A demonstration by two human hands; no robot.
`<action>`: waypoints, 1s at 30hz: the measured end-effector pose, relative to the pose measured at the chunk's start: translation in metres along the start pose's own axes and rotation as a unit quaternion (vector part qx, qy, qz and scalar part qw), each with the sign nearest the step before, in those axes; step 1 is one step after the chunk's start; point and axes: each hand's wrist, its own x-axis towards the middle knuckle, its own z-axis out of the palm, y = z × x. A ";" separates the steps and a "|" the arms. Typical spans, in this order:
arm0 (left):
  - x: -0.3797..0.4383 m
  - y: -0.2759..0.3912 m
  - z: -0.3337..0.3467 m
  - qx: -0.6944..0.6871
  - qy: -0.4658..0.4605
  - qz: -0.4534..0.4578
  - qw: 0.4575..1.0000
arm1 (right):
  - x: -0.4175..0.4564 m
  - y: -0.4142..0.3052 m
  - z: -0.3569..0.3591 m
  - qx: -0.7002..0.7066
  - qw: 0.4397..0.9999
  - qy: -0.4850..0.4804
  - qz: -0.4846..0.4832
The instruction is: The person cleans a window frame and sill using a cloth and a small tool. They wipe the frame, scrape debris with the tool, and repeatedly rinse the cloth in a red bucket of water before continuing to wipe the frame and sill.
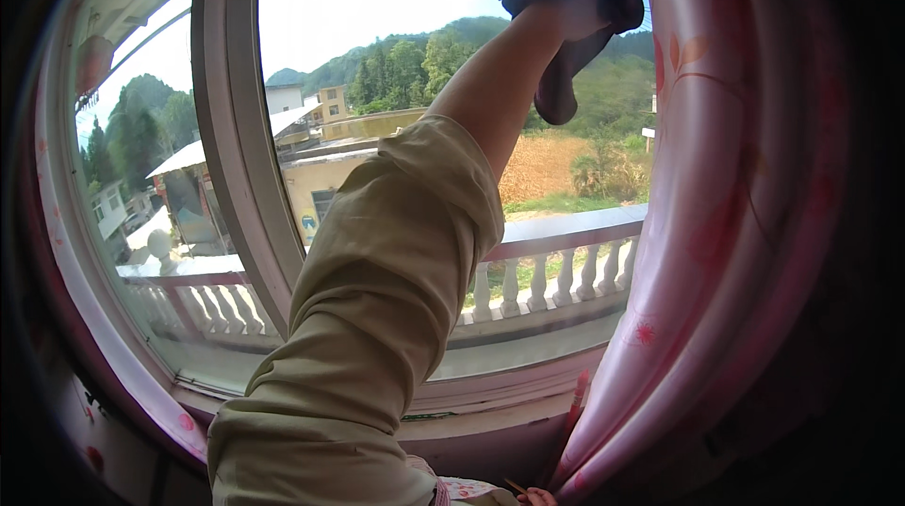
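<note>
My left arm, in a khaki sleeve (382, 280) bunched near the elbow, reaches up and to the right across the window. High up, my left hand (583, 17) grips a dark cloth (556, 92) that hides most of the fingers. The cloth hangs down beside the wrist, in front of the window's right-hand part. Whether it touches the glass I cannot tell. My right hand is out of view. At the bottom edge, part of a small hand (539, 497), apparently another person's, shows by a thin brown stick (515, 485) and floral cloth (470, 488).
A pink floral curtain (679, 259) hangs at the right, with a slim red object (580, 389) beside it. The upright window frame (237, 117) divides the window. Below runs the sill (488, 421). Outside are a white balustrade (558, 280), buildings and wooded hills.
</note>
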 end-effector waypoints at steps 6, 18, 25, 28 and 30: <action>-0.051 0.083 0.079 -0.089 -0.047 0.089 0.991 | -0.009 0.021 -0.039 0.037 0.997 0.062 -0.036; -0.339 0.161 0.065 -0.396 -0.229 -0.073 0.886 | -0.088 -0.055 -0.011 -0.016 0.999 0.040 -0.021; -0.525 0.143 -0.029 -0.339 -0.193 -0.111 0.914 | -0.109 -0.041 -0.014 -0.079 0.995 -0.049 0.045; -0.584 0.155 -0.087 -0.247 -0.193 -0.270 0.910 | -0.111 -0.040 -0.014 -0.106 0.990 -0.080 0.049; -0.607 0.166 -0.126 -0.447 -0.117 -0.515 0.722 | -0.110 -0.044 -0.009 -0.123 0.986 -0.106 0.046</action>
